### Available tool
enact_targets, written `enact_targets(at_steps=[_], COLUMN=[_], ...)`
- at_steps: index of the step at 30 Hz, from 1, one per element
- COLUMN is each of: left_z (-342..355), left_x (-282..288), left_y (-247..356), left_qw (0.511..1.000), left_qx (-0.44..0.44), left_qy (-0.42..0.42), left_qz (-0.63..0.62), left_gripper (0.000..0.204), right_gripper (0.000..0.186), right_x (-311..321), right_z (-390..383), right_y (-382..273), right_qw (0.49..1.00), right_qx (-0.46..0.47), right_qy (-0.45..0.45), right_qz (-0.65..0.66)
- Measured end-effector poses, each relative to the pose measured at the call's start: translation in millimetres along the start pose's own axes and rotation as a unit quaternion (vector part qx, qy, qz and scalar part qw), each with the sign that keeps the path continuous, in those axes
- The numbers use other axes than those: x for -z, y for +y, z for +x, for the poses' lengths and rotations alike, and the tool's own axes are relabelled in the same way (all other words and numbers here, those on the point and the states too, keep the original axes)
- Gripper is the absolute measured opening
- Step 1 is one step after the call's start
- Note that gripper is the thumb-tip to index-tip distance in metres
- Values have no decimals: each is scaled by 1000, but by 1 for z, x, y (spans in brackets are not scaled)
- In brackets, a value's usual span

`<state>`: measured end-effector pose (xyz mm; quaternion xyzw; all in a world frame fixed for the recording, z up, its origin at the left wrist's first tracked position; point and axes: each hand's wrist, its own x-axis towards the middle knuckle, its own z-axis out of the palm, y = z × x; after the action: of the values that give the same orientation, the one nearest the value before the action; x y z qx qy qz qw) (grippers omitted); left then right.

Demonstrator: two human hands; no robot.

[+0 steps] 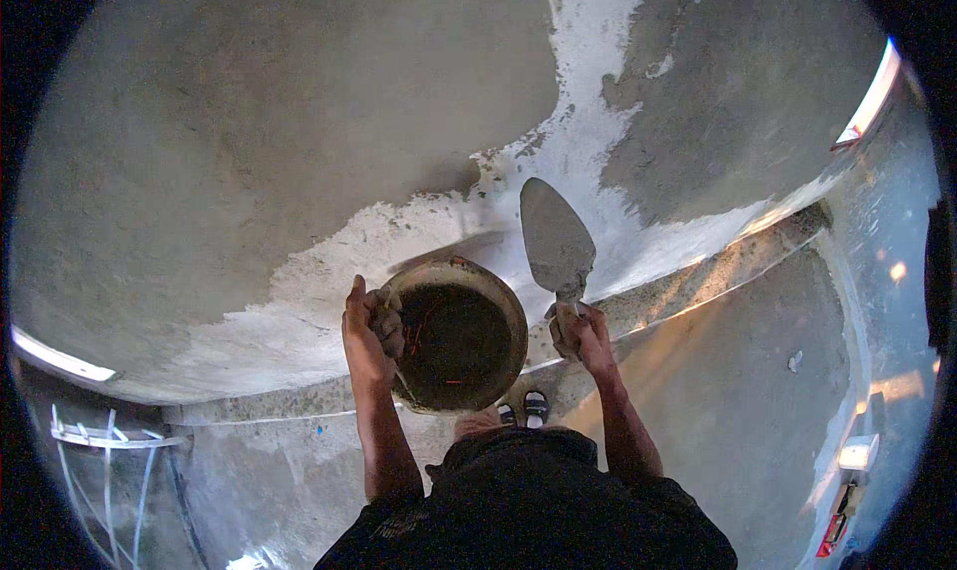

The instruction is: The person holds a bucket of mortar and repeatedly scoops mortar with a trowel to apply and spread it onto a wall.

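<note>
– Where's the bowl [517, 331]?
– Just below centre, toward six o'clock. The left hand [374, 333] has its fingers curled on the rim at nine; the right hand [584, 339] is closed round the trowel [555, 233], blade toward twelve.
– Which step?
– Plastering the wall [299, 102], I'd judge; the bowl's contents are too dark to tell. The next move calls for a level bowl and steady wrist.
– Anything in the way?
– The ledge [688, 283] at the wall's foot. The white frame [80, 436], at eight, stands well apart.
</note>
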<state>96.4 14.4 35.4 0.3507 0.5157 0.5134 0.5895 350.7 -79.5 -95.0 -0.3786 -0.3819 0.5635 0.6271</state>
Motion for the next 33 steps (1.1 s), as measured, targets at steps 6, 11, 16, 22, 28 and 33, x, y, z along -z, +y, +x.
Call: enact_targets(at_steps=[6,11,16,22,28,33], left_z=[7,15,25,31,36,36], left_x=[5,22,41,70,92,94], left_y=[-2,6,14,33,39,47], left_qw=[999,996,996,993,991,993], left_qx=[5,-21,-28,5,6,10], left_qy=[-9,-4,-19,-72,-84,-55], left_qz=[38,89,79,88,102,108], left_gripper=[47,44,41,39,39,39], right_gripper=[30,24,18,19,29,32], right_x=[-1,-17,-41,-77,-105,-90], right_z=[10,24,49,81,114,138], right_y=[19,33,53,79,84,133], right_qw=[997,991,985,946,859,829], right_qx=[57,81,64,185,170,178], right_qy=[58,102,161,230,357,351], right_qz=[8,-5,-7,-137,-325,-398])
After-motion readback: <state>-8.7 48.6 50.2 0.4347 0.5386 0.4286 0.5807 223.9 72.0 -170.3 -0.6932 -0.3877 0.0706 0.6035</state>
